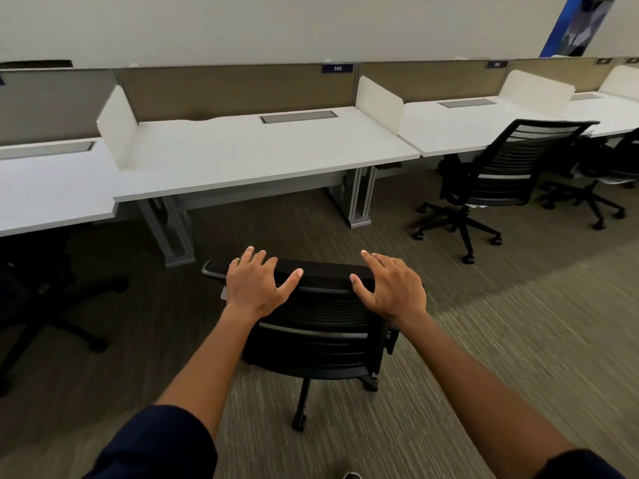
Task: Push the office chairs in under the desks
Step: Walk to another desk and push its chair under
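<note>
A black mesh office chair (pixel 318 326) stands on the carpet in front of me, its back toward me, well short of the white desk (pixel 262 157) labelled 305. My left hand (pixel 256 285) lies on the left part of the backrest's top rim, fingers spread and straight. My right hand (pixel 390 288) lies on the right part of the rim in the same way. Neither hand's fingers are curled around the rim. A second black chair (pixel 498 178) stands partly out from the desk to the right (pixel 460 129).
A third chair (pixel 594 174) is at the far right and a dark chair (pixel 41 288) under the left desk (pixel 52 191). Grey desk legs (pixel 173 233) (pixel 359 198) flank the gap under desk 305. White dividers (pixel 378 98) separate the desks.
</note>
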Demonstrator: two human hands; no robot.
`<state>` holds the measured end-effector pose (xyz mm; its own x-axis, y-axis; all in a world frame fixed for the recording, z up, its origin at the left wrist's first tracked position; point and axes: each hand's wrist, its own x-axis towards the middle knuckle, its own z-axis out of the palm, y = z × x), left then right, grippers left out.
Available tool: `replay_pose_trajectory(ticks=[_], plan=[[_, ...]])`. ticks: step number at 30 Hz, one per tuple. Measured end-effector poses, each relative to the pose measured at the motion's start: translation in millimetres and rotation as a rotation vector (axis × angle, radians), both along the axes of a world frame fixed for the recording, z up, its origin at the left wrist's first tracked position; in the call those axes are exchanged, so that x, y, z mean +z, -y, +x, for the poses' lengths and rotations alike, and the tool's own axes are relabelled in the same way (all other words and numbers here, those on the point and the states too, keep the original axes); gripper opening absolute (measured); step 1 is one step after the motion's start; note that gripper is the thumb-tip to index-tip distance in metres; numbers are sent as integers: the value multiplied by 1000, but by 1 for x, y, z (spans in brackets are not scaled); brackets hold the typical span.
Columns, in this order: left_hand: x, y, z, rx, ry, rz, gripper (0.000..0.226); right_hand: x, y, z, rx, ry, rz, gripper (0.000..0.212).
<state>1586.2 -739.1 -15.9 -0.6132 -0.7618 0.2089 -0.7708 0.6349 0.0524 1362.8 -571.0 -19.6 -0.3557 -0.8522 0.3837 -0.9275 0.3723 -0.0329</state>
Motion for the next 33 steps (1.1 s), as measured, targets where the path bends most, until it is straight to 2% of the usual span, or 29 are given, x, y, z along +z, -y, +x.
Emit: replay_pose_trajectory(ticks=[7,11,18,24,33], plan=[[-2,57,-44,-7,50,-51,95,-6,64,-45,-16,-27,64,86],[2,96,-69,35,94,-33,86,-4,109,-70,9,6,75,87],[7,161,-97,47,81,-56,86,-1,175,-99,45,13,40,74],[10,218,-115,37,65,-70,91,1,228,-115,63,35,11,74],[2,319,-146,49,7,-113,85,0,326,-143,58,25,20,73]])
